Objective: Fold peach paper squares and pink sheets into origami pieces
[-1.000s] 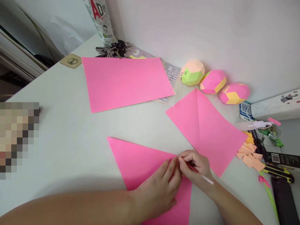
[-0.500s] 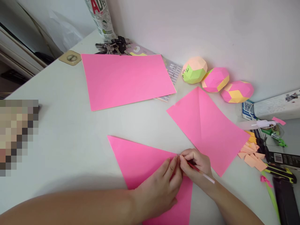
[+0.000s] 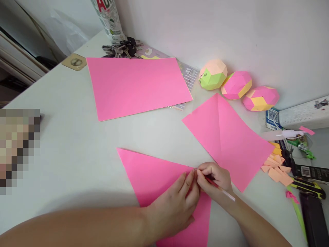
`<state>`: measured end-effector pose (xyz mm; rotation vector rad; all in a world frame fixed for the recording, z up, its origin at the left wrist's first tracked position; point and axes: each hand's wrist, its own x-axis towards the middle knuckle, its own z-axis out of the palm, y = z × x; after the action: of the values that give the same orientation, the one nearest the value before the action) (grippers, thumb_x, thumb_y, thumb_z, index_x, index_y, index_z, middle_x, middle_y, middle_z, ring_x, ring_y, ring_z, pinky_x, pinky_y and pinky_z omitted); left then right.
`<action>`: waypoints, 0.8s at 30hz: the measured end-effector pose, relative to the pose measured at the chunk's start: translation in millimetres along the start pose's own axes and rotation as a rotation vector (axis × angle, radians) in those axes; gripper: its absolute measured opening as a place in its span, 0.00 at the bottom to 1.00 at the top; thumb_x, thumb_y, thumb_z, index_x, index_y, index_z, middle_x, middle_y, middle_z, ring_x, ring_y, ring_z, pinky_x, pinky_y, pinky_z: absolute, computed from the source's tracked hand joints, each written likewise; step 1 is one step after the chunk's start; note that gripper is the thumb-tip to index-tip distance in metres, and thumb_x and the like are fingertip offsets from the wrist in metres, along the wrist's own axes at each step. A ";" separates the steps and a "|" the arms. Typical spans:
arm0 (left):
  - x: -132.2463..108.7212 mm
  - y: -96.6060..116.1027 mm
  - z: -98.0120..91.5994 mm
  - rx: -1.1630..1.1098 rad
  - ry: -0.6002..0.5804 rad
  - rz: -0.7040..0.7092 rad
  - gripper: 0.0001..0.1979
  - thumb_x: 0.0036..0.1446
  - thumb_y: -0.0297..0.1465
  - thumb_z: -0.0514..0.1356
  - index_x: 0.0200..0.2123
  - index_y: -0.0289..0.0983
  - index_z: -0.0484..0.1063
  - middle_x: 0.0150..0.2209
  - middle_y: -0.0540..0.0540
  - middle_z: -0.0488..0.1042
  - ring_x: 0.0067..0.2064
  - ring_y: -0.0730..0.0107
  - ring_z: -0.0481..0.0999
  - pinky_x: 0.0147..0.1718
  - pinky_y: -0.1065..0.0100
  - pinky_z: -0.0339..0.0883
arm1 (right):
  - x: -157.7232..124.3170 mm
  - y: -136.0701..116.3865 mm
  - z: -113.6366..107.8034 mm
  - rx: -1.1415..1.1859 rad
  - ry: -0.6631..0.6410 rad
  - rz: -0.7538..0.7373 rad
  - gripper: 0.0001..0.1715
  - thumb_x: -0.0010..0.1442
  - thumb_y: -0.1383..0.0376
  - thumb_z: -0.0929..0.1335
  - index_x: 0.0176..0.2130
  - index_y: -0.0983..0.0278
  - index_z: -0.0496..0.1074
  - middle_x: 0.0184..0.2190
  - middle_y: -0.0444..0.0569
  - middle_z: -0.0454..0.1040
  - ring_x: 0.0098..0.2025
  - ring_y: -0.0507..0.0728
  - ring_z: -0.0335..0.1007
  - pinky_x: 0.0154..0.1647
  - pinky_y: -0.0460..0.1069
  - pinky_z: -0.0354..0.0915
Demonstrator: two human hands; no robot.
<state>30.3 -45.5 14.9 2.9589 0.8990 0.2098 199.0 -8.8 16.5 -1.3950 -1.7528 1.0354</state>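
Observation:
A sheet of pink paper (image 3: 154, 171) lies in front of me, its upper edge sloping toward my hands. My left hand (image 3: 176, 204) rests on this sheet, fingers bent together and pressing at its upper right corner. My right hand (image 3: 216, 176) is closed around a thin pen (image 3: 221, 190) with a red part and a clear end. The pen's tip is hidden by the fingers, which meet those of the left hand at the corner. Beside the right hand lies a second pink sheet (image 3: 228, 137), with a crease running down it.
A pink rectangular sheet (image 3: 138, 87) lies farther back, near keys (image 3: 123, 48) and a bottle (image 3: 109, 20). Several faceted paper balls (image 3: 236, 85) stand along the wall. At right are peach paper scraps (image 3: 279, 168), a yellow-black cutter (image 3: 308, 187) and a black case (image 3: 313, 219).
The view has shifted very slightly. Both hands, the pen and the pink sheet under them stay practically in place.

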 end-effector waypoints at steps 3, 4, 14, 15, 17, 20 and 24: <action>0.1 0.2 0.4 0.003 -0.001 0.003 0.35 0.59 0.47 0.51 0.58 0.24 0.63 0.56 0.33 0.65 0.61 0.41 0.57 0.60 0.50 0.43 | -0.1 0.1 -0.2 -0.001 -0.006 0.006 0.12 0.58 0.68 0.66 0.24 0.61 0.62 0.25 0.43 0.71 0.22 0.48 0.66 0.20 0.43 0.63; 0.2 0.2 0.3 0.004 -0.001 0.001 0.35 0.59 0.47 0.51 0.58 0.24 0.63 0.56 0.33 0.65 0.61 0.41 0.57 0.60 0.50 0.43 | -0.3 -0.3 -0.1 0.001 -0.004 0.013 0.12 0.59 0.68 0.66 0.24 0.61 0.62 0.25 0.43 0.71 0.22 0.48 0.66 0.20 0.43 0.63; -0.3 -0.3 -3.1 0.007 -0.007 0.003 0.33 0.59 0.47 0.51 0.57 0.25 0.64 0.56 0.34 0.66 0.60 0.42 0.58 0.60 0.50 0.45 | -0.7 -2.7 0.5 0.021 -0.002 0.032 0.13 0.59 0.67 0.66 0.24 0.61 0.62 0.26 0.43 0.71 0.23 0.48 0.65 0.20 0.44 0.62; -0.2 -0.5 -3.3 0.008 -0.007 0.006 0.33 0.59 0.47 0.51 0.57 0.25 0.64 0.56 0.34 0.66 0.60 0.43 0.59 0.59 0.51 0.45 | -0.7 -2.3 0.4 0.020 -0.005 0.024 0.13 0.59 0.67 0.66 0.24 0.61 0.62 0.25 0.43 0.71 0.23 0.48 0.66 0.21 0.44 0.63; 0.0 -0.9 -3.6 0.010 -0.009 0.008 0.33 0.59 0.47 0.51 0.57 0.26 0.64 0.56 0.34 0.66 0.60 0.43 0.59 0.59 0.51 0.45 | -0.7 -2.2 0.1 0.015 -0.007 0.027 0.13 0.59 0.67 0.66 0.24 0.61 0.62 0.25 0.43 0.71 0.23 0.48 0.66 0.21 0.44 0.63; 0.0 -1.3 -3.1 0.012 -0.007 0.011 0.33 0.60 0.46 0.50 0.57 0.26 0.64 0.56 0.34 0.66 0.61 0.42 0.58 0.59 0.50 0.45 | -0.7 -3.4 0.0 0.015 -0.008 0.053 0.13 0.59 0.66 0.66 0.24 0.61 0.62 0.26 0.44 0.71 0.23 0.49 0.65 0.20 0.44 0.63; -0.5 -0.9 -2.3 0.013 -0.010 0.012 0.33 0.60 0.46 0.50 0.57 0.25 0.63 0.56 0.34 0.66 0.61 0.42 0.58 0.60 0.50 0.45 | -0.6 -3.5 0.0 0.013 -0.004 0.033 0.13 0.59 0.67 0.66 0.24 0.61 0.62 0.26 0.44 0.71 0.23 0.49 0.66 0.21 0.44 0.63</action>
<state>29.1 -45.0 17.0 2.9748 0.8857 0.1903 197.5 -9.8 19.6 -1.4193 -1.7285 1.0664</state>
